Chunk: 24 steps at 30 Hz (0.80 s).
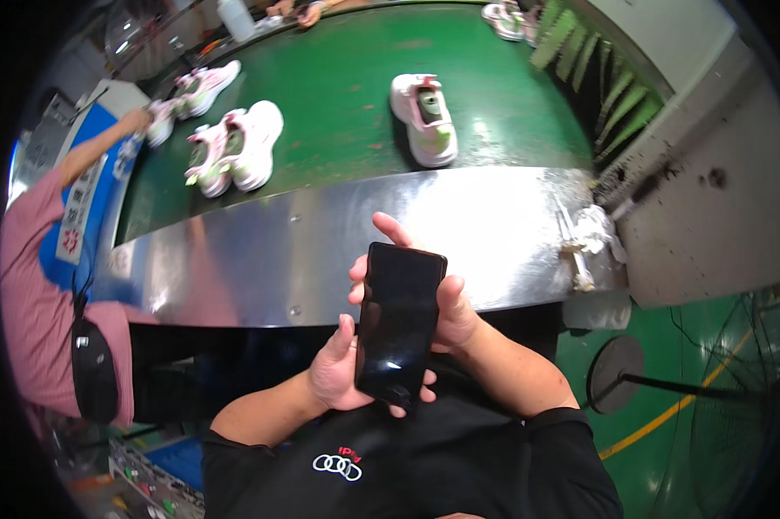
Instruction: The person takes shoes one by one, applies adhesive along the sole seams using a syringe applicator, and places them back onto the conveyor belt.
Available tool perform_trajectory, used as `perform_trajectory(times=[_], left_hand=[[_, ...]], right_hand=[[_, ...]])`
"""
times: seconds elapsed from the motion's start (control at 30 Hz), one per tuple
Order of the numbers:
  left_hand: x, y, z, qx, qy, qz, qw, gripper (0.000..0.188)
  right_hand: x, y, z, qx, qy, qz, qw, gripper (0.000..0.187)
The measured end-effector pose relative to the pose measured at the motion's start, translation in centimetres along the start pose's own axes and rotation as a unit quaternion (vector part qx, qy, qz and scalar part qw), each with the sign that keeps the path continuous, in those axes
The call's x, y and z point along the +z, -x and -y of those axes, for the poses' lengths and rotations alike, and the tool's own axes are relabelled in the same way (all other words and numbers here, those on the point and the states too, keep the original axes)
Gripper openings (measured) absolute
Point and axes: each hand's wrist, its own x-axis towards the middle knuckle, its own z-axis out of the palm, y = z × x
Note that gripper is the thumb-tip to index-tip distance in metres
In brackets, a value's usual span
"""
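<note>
A black smartphone [398, 316] with a dark screen is held upright in front of my chest, at the near edge of the steel ledge. My left hand [333, 376] is closed around its lower part; the fingers pass behind it and the tips show at the right side. From the right, my right hand [455, 318] grips the upper part, thumb along the edge. Its fingers wrap behind, with fingertips showing at the left edge and one finger sticking up past the top. Most of the fingers are hidden behind the phone.
Beyond the steel ledge [243, 259], a green conveyor belt [338, 104] carries a white-pink shoe [426, 121] and several shoes [250, 147] at left. A co-worker in a pink shirt [39, 294] touches one shoe. White crumpled material [593, 232] lies at the ledge's right end; a fan [719, 372] stands right.
</note>
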Motion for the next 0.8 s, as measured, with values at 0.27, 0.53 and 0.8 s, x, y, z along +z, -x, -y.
perform_trajectory(times=[0.27, 0.53, 0.8], left_hand=[[0.6, 12.1, 1.5, 0.103, -0.446, -0.419, 0.784, 0.101], [0.4, 17.1, 6.8, -0.036, -0.552, -0.542, 0.632, 0.097], [-2.1, 21.7, 9.6, -0.167, -0.422, -0.607, 0.653, 0.092]], right_hand=[[2.1, -1.9, -10.2, 0.094, 0.271, 0.0, 0.958, 0.113], [0.8, -1.1, -11.1, 0.282, 0.34, 0.113, 0.89, 0.111], [-3.9, 0.7, -11.2, 0.291, 0.562, 0.22, 0.743, 0.026]])
